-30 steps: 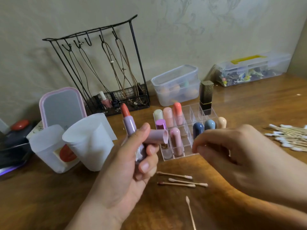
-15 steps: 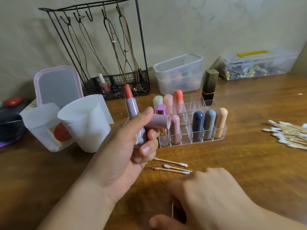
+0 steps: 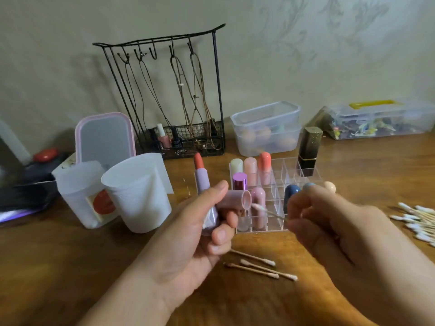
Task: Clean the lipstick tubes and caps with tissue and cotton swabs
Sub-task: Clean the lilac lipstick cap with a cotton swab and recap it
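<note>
**Swab poised at the cap's mouth**

Fingers [image 3: 221, 234] of the left hand [image 3: 188, 241] clasp both the open lipstick tube [image 3: 203, 184] and its lilac cap [image 3: 235, 200], mouth facing right. The right hand [image 3: 329, 231] pinches a cotton swab [image 3: 266, 211], tip just beside the rim. Likely best: keep the cap steady, slide the tip inside and twist gently round the wall.

light was dim, warm and even; the right hand [image 3: 348, 241] was motion-blurred, the wooden table [image 3: 47, 267] faintly glared, frame edges bowed.
</note>
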Available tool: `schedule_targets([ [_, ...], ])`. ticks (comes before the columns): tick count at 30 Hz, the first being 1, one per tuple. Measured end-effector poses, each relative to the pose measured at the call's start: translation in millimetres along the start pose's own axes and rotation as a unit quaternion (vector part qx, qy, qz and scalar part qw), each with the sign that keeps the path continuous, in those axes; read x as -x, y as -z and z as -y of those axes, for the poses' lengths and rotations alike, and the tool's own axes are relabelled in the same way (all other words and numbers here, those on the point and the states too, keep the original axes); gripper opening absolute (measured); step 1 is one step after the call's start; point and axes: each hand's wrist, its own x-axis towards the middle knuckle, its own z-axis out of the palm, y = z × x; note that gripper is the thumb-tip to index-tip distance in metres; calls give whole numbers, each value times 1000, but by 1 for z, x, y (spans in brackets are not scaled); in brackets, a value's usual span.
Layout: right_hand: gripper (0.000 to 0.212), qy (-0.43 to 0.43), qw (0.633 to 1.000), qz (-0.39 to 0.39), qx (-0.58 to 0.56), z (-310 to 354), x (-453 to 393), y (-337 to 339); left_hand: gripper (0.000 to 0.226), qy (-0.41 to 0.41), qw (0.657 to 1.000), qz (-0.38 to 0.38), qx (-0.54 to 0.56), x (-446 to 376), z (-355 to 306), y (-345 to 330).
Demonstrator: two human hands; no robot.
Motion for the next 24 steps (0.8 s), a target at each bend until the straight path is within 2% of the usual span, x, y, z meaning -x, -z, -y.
schedule_targets([
  [3, 3, -38, 999, -28, -6, -3, 0, 3, 28, 3, 1000, 5, -18, -2, 4, 1],
  [11, 10, -51, 997, 20, 45, -7, 0, -5, 36, -42, 995, -15, -91, -1, 9, 0],
  [14, 16, -38, 999, 23, -26, -4, 0, -5, 37, -58, 993, -30, -102, 0, 10, -2],
  [17, 17, -25, 997, 13, -72, -6, 0, -6, 36, -61, 992, -33, -104, 1, 10, -3],
  [21, 26, -34, 999, -20, -26, -9, 1, -10, 35, -57, 990, -29, -123, 2, 11, -2],
  [24, 18, -34, 998, -50, 3, -7, 1, -10, 33, -48, 990, -29, -127, 2, 11, -2],
])
